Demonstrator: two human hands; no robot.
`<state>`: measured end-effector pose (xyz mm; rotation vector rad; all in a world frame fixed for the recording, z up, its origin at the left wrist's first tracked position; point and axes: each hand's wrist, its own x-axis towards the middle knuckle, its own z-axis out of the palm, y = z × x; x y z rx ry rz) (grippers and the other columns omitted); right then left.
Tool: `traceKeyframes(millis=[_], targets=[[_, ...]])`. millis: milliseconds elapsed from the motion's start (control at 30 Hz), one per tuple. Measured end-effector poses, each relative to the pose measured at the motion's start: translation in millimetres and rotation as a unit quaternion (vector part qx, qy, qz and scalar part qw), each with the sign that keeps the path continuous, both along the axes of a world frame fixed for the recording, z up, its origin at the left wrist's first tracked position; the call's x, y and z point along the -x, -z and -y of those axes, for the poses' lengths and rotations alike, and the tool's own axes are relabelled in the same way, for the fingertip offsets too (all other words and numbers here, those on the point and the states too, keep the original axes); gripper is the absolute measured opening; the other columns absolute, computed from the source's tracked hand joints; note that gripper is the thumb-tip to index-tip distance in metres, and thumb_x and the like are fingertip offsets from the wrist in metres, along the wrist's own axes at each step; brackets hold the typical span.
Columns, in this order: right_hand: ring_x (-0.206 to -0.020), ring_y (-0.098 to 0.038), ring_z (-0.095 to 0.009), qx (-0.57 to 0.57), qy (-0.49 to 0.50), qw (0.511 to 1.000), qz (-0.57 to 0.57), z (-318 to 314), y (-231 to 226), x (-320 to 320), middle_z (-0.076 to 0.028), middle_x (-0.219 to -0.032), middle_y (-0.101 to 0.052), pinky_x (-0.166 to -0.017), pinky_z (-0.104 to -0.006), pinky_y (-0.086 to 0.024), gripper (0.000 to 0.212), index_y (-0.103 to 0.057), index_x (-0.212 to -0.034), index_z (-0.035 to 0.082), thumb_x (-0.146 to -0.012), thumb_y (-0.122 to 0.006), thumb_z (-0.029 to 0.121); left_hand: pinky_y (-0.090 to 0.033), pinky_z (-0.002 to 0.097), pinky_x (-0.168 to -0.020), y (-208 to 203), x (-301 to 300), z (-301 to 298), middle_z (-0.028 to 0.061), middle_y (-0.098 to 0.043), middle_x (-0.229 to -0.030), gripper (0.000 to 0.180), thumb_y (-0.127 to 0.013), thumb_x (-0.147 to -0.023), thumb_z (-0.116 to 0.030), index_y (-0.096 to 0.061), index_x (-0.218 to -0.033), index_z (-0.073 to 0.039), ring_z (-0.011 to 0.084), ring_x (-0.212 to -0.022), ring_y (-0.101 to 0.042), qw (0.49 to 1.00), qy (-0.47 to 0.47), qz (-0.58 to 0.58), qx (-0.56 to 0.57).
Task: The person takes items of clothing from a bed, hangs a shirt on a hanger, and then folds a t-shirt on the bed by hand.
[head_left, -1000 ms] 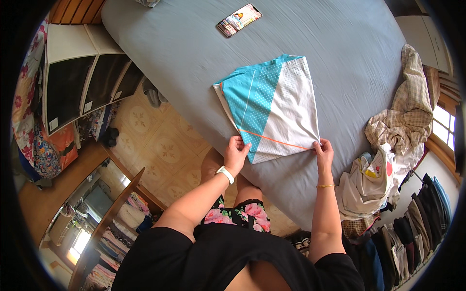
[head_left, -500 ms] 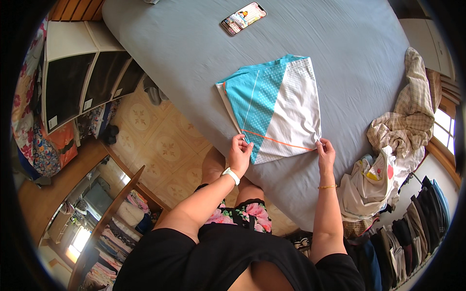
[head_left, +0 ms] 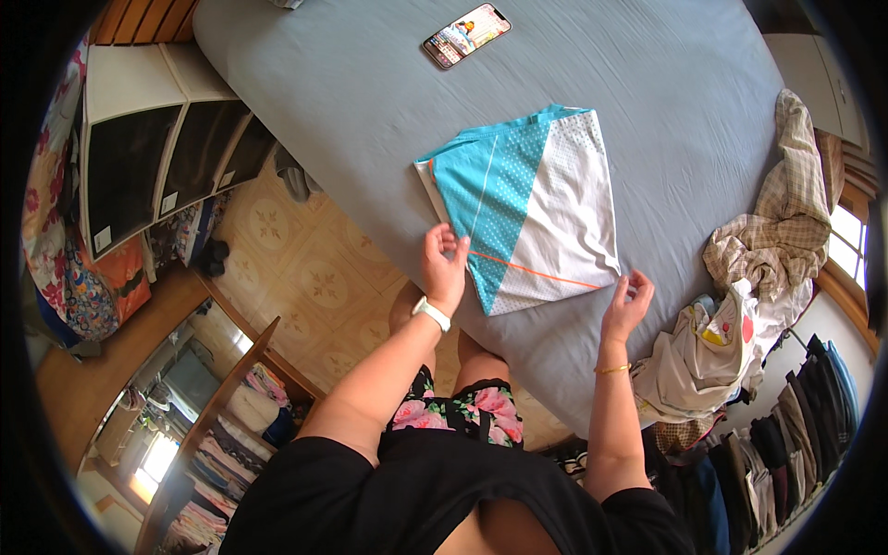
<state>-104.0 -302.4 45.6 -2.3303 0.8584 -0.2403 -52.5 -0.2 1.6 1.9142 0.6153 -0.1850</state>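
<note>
A folded garment (head_left: 532, 217), turquoise and white with dots and a thin orange line, lies flat on the grey bed sheet (head_left: 342, 139) in front of me. My left hand (head_left: 445, 270) is at the garment's left edge, fingers loosely bent and spread, pinching no cloth. Beside the lower right corner is my right hand (head_left: 627, 308). Its fingers are apart, and the fingertips sit just off the fabric. The garment's far edge shows a turquoise fold, and its underside is hidden.
A phone (head_left: 467, 36) with a lit screen lies farther up the bed. Rumpled checked bedding (head_left: 772, 222) and a cream cloth (head_left: 698, 356) are heaped along the right edge. Clothes (head_left: 786, 425) hang at lower right. Cabinets (head_left: 139, 157) and a wooden shelf unit (head_left: 213, 416) stand left.
Both hands have let go of the garment's near corners. My left hand has moved up along the left edge, and my right hand slightly right and down, away from the cloth.
</note>
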Motion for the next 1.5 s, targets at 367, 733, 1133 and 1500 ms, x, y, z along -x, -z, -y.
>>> traceKeyframes(millis=[367, 733, 1133, 1500], targets=[[-0.085, -0.063, -0.032, -0.004, -0.368, 0.904, -0.22, -158, -6, 11, -0.012, -0.091, -0.061, -0.075, -0.0451, -0.049, 0.032, -0.06, -0.092, 0.007, -0.073, -0.079, 0.024, -0.052, 0.0293, -0.072, 15, -115, -24, 0.0085, -0.068, -0.087, 0.032, -0.073, -0.091, -0.02, -0.06, -0.107, 0.005, 0.0142, -0.077, -0.064, 0.999, 0.004, 0.033, 0.037], [-0.073, -0.063, -0.033, -0.063, -0.424, 0.884, -0.185, -142, 5, 38, -0.014, -0.076, -0.058, -0.065, -0.0455, -0.049, 0.015, -0.055, -0.085, 0.007, -0.075, -0.066, 0.011, -0.043, 0.0209, -0.072, 18, -121, -40, -0.0014, -0.057, -0.09, 0.012, -0.056, -0.096, 0.002, -0.056, -0.106, -0.004, 0.0062, -0.08, -0.053, 0.983, -0.072, 0.018, 0.17], [-0.093, -0.062, -0.033, -0.01, -0.137, 0.99, -0.034, -39, -3, -77, -0.015, -0.1, -0.062, -0.078, -0.0412, -0.051, 0.027, -0.063, -0.107, 0.003, -0.087, -0.071, 0.021, -0.047, 0.0265, -0.09, 13, -110, -42, 0.0095, -0.065, -0.112, 0.024, -0.061, -0.098, -0.007, -0.052, -0.118, 0.002, 0.0129, -0.102, -0.06, 0.978, -0.109, -0.033, 0.175], [-0.095, -0.063, -0.031, -0.002, -0.161, 0.983, -0.086, -22, 53, -233, -0.015, -0.104, -0.066, -0.085, -0.0388, -0.051, 0.032, -0.067, -0.108, 0.004, -0.088, -0.069, 0.028, -0.05, 0.0275, -0.083, 3, -123, -46, 0.0073, -0.068, -0.104, 0.028, -0.07, -0.093, -0.012, -0.058, -0.115, 0.0, 0.0142, -0.095, -0.063, 0.996, 0.05, 0.01, 0.067]])
